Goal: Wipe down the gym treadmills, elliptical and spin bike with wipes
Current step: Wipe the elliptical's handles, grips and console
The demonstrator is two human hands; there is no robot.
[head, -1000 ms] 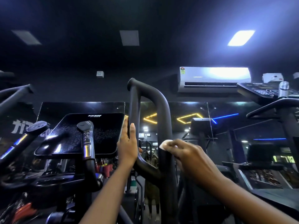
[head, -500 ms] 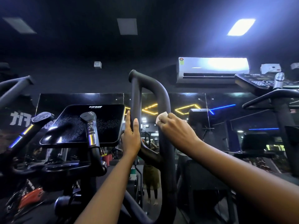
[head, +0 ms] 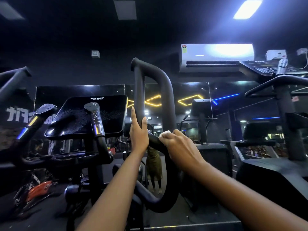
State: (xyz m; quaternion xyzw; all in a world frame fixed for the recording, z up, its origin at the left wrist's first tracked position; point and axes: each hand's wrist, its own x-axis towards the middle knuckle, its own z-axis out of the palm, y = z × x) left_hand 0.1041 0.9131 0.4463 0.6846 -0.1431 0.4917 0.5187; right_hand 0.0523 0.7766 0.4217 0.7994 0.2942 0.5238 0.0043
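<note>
Elliptical handlebar (head: 168, 90), a black looped tube, rises before us at centre. A white wipe (head: 165, 134) is pressed to its lower curved bar, bunched under our right hand (head: 180, 148), whose fingers curl tight around the wipe. Our left hand (head: 139, 133) lies flat against the handlebar's left upright, fingers straight and pointing up, thumb on the tube's far side. A dark console (head: 93, 117) stands left of the handlebar. An air conditioner (head: 216, 55) hangs above and to its right.
</note>
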